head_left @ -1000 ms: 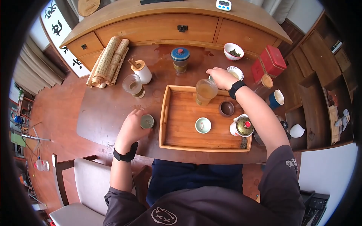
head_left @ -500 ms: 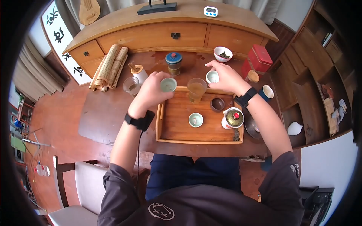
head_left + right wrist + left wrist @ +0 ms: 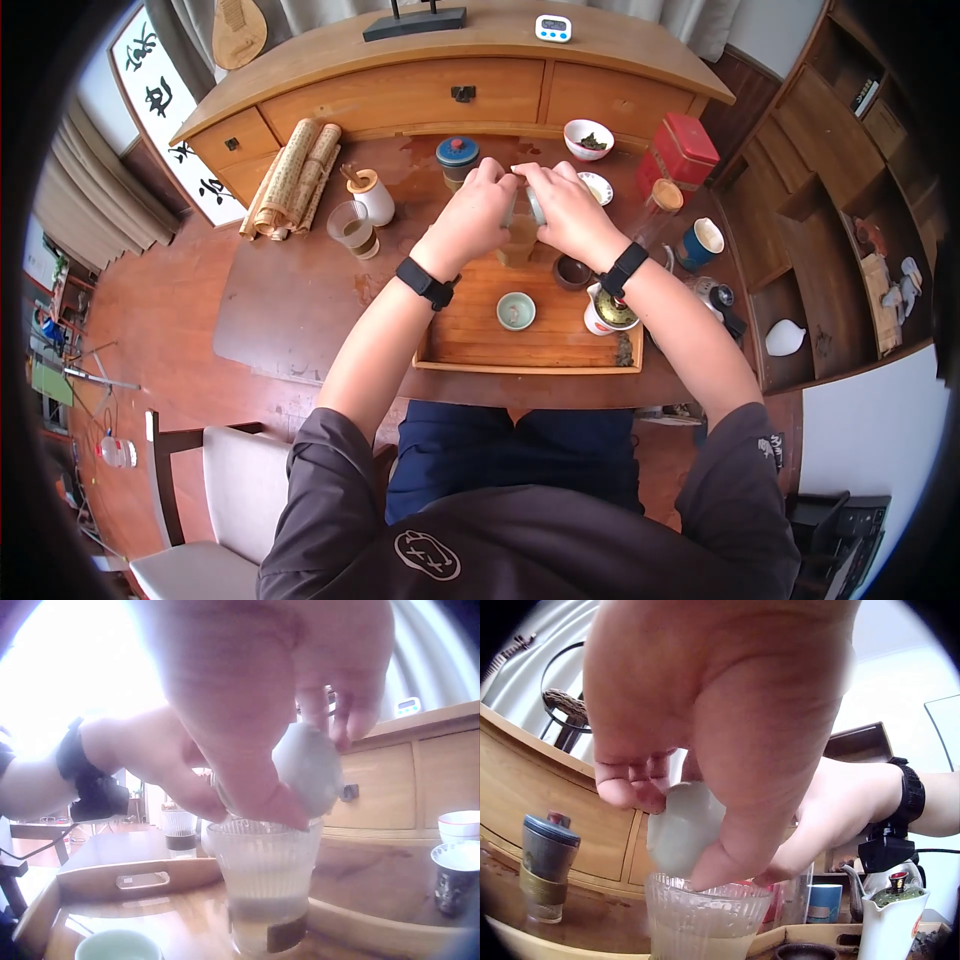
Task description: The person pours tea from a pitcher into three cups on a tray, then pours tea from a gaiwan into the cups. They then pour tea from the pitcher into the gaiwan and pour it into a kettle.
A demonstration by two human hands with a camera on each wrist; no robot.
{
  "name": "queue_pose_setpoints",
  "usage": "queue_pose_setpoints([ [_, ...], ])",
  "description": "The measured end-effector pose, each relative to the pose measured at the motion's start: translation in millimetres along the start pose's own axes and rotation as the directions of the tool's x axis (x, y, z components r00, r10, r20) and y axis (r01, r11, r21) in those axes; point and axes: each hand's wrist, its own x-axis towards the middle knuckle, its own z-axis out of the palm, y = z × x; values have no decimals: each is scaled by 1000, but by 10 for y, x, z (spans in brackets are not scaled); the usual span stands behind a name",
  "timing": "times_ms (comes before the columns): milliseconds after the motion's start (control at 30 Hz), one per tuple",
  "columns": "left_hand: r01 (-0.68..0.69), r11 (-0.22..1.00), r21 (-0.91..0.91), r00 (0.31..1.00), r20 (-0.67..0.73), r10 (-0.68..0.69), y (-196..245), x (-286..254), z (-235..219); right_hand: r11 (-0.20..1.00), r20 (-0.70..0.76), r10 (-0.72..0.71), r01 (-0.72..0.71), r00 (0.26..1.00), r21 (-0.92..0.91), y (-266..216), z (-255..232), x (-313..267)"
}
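My left hand (image 3: 470, 220) pinches a small pale green teacup (image 3: 684, 834), tipped on its side at the rim of a ribbed glass (image 3: 705, 919). Opposite it, my right hand (image 3: 572, 212) grips a second pale green teacup (image 3: 311, 771), also tipped over that glass. Cloudy pale liquid fills the lower part of the glass. In the head view the hands nearly meet and cover most of both cups. A third pale green teacup (image 3: 516, 311) stands upright on the wooden tray (image 3: 460, 345), nearer my body.
On the tray's right are a dark brown cup (image 3: 571, 272) and a white lidded pot (image 3: 610, 312). Beyond stand a blue-lidded cup (image 3: 457, 160), a white bowl with leaves (image 3: 588, 140) and a red tin (image 3: 680, 155). Another glass (image 3: 353, 230) stands left, near bamboo scrolls (image 3: 295, 180).
My left hand has lifted its teacup from the table left of the tray and brought it right. My right hand has come left with its cup. Both cups now tilt over the glass.
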Motion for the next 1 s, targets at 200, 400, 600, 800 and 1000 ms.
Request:
queue_pose_setpoints([
  [200, 7, 998, -56, 999, -54, -10, 86, -78, -65, 999, -23, 14, -14, 1000, 37, 28, -11, -37],
  [400, 141, 956, -255, 989, 0, -146, 83, -408, -316, 953, 93, 150, -169, 984, 251, -75, -239, -286],
  [600, 326, 922, -209, 912, 329, -247, 15, -969, -310, 992, 154, 36, -54, 987, 112, -262, -140, -810],
  [800, 366, 916, -167, 884, 369, -286, 7, -1246, -83, 982, 308, 143, -95, 941, -165, -405, 60, -1050],
  [1000, 346, 928, -137, 902, 320, -289, -14, -1314, 133, 982, 288, 83, -28, 954, -188, -386, 280, -1160],
])
